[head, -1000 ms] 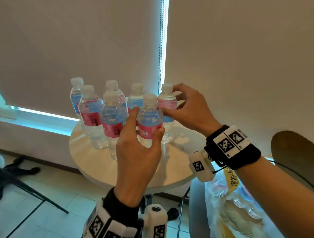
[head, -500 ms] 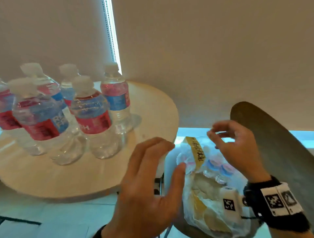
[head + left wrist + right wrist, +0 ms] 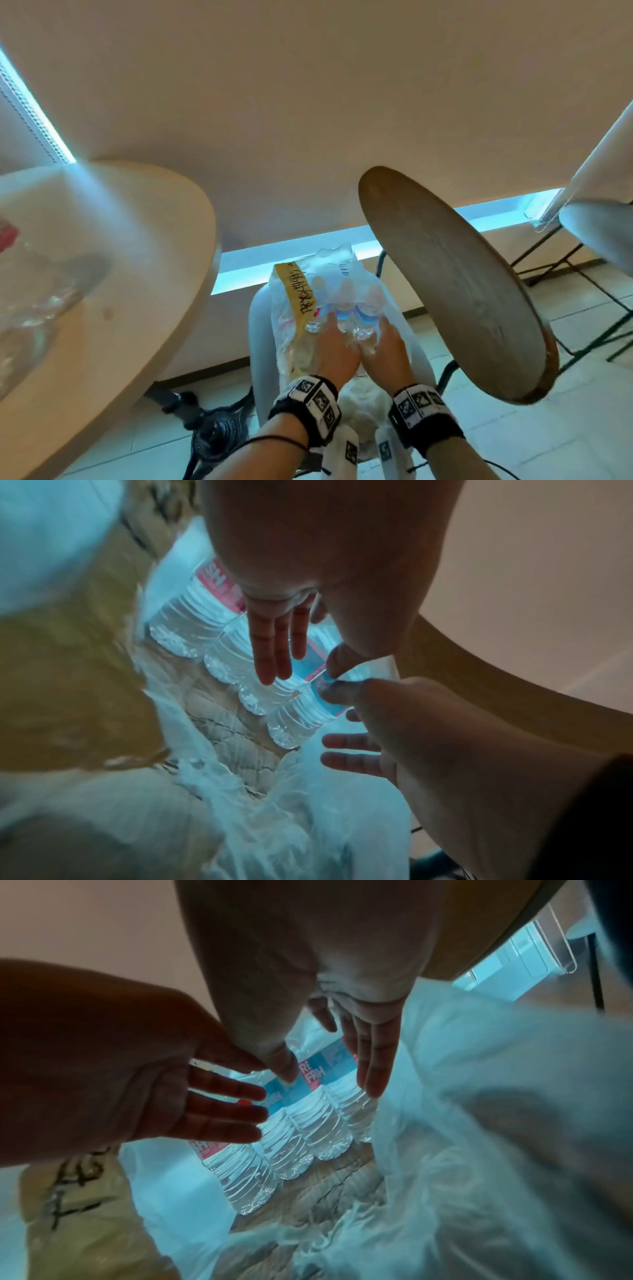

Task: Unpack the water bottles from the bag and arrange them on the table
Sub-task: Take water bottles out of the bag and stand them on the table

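Note:
A clear plastic bag with a yellow strip lies on a pale chair seat. Several water bottles with red and blue labels lie side by side inside it. Both my hands are in the bag's mouth with straight fingers. My left hand reaches over the bottles, its fingers spread above the labels. My right hand sits beside it, and its fingers lie along the rightmost bottle. Neither hand closes round a bottle. The round table is at the left, with a blurred bottle on it.
A brown round chair back stands close on the right of the bag. The table's dark metal base is on the floor at the lower left. Another pale chair is at the far right.
Both hands let go of the bottles on the table, swung right and down, and now reach into the bag. The view has turned away from the table toward the chair.

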The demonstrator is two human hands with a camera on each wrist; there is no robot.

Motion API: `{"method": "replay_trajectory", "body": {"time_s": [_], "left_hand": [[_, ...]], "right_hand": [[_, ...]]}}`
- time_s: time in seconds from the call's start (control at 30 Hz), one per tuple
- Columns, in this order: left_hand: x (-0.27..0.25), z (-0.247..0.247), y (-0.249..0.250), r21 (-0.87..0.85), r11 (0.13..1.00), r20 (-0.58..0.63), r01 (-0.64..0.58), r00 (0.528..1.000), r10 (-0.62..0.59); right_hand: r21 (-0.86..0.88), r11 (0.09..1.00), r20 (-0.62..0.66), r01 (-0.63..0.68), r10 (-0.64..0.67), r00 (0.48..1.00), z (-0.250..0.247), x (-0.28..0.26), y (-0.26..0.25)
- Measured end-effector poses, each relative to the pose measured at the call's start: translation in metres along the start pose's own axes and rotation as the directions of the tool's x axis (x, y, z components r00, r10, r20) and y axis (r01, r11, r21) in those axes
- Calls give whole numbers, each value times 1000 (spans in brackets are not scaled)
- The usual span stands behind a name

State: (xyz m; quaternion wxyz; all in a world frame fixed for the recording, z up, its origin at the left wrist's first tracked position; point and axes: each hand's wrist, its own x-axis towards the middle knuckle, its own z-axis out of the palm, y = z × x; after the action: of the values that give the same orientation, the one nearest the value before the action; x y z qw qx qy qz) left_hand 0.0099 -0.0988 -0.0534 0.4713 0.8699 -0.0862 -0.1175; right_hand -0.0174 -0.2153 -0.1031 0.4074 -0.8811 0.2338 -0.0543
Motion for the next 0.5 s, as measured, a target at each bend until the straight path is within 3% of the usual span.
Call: {"method": "replay_trajectory", "body": {"time_s": [0.1, 0.23, 0.5], "left_hand": [[24, 11, 0, 0, 999, -40, 43, 998, -43], [43, 20, 1, 84, 995, -92, 55, 995, -47], [55, 21, -7, 125, 988, -143, 92, 987, -74]], "right_hand": [[21, 998, -137, -56, 58, 989, 4, 12, -8], [55, 992, -184, -115, 123, 975, 7, 21, -15], [156, 988, -270, 2, 41, 962, 1, 30, 1]]}}
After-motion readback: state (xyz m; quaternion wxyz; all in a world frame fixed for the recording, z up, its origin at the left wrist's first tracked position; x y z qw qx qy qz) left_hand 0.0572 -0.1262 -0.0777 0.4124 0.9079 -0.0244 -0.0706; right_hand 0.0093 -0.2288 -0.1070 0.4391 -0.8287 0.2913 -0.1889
